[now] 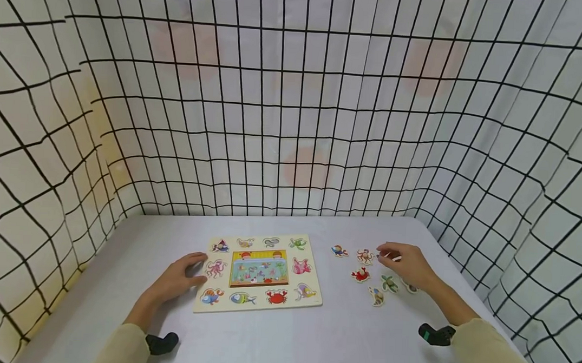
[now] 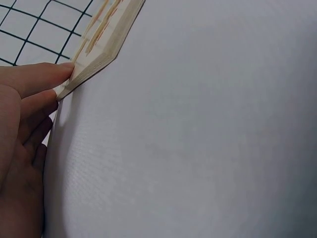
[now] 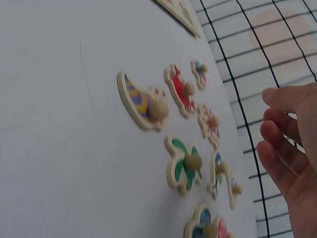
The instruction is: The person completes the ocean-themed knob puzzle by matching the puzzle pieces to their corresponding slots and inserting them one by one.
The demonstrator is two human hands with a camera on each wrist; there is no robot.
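A pale puzzle board [image 1: 220,284] with sea-animal pictures lies flat on the table. My left hand [image 1: 172,278] rests at its left edge, with thumb and fingertips touching the board; in the left wrist view they meet the board's pale edge [image 2: 106,53]. Over loose knobbed pieces to the right hovers my right hand [image 1: 411,264], fingers loosely bent and nothing seen between them. Near its fingertips lies an octopus piece [image 1: 365,255]. Around it are a red crab piece [image 3: 179,94], a green piece [image 3: 179,171] and a striped shell piece [image 3: 134,101], each bearing a round knob.
A white cloth covers the table [image 1: 284,341]. Black wire grid [image 1: 280,104] stands along the back and both sides. A small blue-and-red piece [image 1: 339,251] lies between the board and the other pieces. Further pieces lie partly under the right hand.
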